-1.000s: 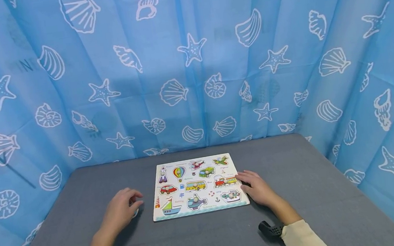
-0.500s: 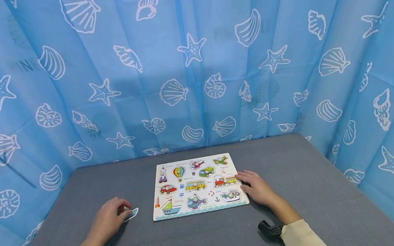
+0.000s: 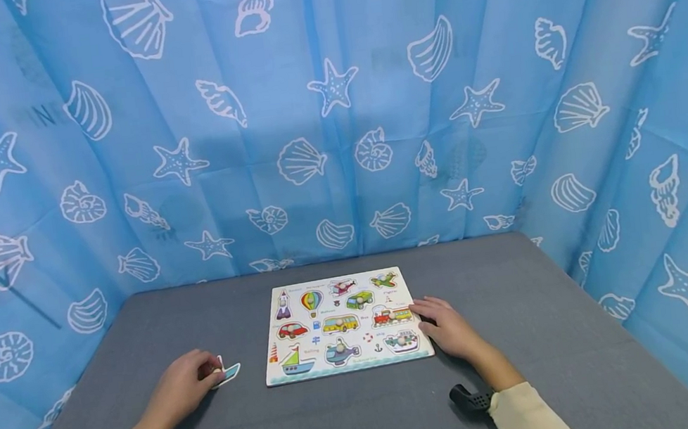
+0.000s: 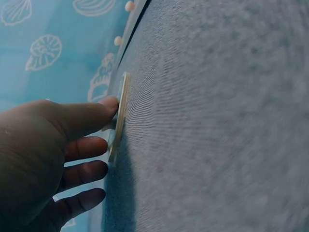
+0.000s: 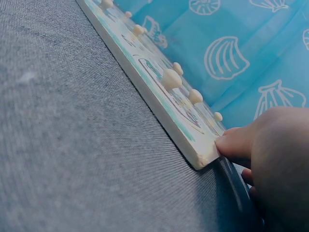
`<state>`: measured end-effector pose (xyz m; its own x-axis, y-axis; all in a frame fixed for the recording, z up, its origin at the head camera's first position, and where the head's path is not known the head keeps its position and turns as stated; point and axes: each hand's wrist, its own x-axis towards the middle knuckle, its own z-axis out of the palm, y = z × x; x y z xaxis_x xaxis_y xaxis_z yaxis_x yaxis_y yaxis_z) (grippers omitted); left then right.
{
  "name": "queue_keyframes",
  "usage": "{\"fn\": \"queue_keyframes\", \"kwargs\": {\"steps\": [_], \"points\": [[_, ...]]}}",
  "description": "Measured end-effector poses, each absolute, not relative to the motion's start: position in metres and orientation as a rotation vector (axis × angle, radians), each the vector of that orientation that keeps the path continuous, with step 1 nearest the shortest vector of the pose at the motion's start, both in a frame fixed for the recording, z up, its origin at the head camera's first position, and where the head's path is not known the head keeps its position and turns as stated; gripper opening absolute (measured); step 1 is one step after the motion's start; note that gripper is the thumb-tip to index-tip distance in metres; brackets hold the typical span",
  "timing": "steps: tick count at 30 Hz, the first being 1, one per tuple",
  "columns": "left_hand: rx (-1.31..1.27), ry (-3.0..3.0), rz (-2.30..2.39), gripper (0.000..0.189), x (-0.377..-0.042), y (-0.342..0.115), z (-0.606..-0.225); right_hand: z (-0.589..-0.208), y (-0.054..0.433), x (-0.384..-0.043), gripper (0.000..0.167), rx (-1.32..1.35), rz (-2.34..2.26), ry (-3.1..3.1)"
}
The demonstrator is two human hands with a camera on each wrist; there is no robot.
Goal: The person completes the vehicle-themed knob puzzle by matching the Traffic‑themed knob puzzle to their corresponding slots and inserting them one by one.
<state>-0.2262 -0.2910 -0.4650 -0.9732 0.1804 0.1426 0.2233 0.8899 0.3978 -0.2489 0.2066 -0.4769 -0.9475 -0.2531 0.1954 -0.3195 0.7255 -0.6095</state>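
A small puzzle piece (image 3: 231, 373) with a teal face and white edge is pinched by my left hand (image 3: 176, 391), left of the puzzle board. In the left wrist view the thumb (image 4: 109, 105) lies against the piece, which is tilted low over the grey cloth. The white wooden puzzle board (image 3: 352, 368) carries vehicle pictures, most with small round knobs; its sailboat (image 3: 298, 363) at the lower left shows no knob. At the board's right edge rests my right hand (image 3: 449, 328), fingers extended. Its thumb (image 5: 234, 143) touches the near corner in the right wrist view.
Grey cloth covers the table (image 3: 317, 423) around the board. A blue curtain (image 3: 339, 172) with white shells and starfish hangs behind the table and along its sides. Black wrist devices (image 3: 472, 399) sit at the sleeve ends.
My left hand has moved left and toward me with the puzzle piece, away from the board's left side. More of the piece shows now. My right hand stays at the board's edge.
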Motion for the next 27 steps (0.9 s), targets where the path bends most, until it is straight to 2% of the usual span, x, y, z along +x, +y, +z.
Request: {"fn": "queue_keyframes", "kwargs": {"steps": [13, 27], "points": [[-0.331, -2.939, -0.644, 0.012, -0.225, -0.29, -0.454, -0.477, 0.207, -0.25, 0.04, 0.475, 1.028, -2.824], [-0.374, -2.893, -0.607, 0.015, -0.23, -0.252, -0.439, -0.477, 0.206, -0.249, 0.04, 0.476, 1.025, -2.821]]}}
